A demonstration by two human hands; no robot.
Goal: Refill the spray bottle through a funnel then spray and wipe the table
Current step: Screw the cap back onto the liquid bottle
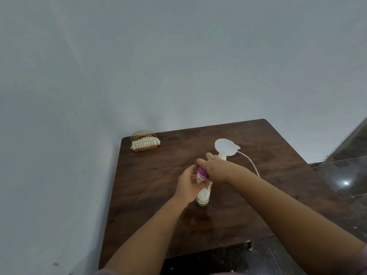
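On the dark brown wooden table (158,195) a small clear plastic spray bottle (203,197) is standing upright near the middle, a little liquid showing at its base. The left hand (189,185) is wrapping its fingers round the bottle's upper body and steadying it, while the right hand (215,167) is closing over the purple cap (262,172) at the bottle's top; whether it is twisting that cap on or off cannot be told. Just behind the hands a white plastic funnel (226,147) is lying with its wide mouth tipped up, and beside it a thin clear dip tube (250,161) is trailing across the wood toward the right, so the sprayer part appears to be out of the bottle. At the far left corner a gold wire napkin holder (144,140) is holding white paper napkins (145,143), well apart from the work. Judging from this layout, the task is looking early: the funnel is not seated in the bottle's neck, no pouring is under way, and the refilling, spraying and wiping all seem to be waiting.
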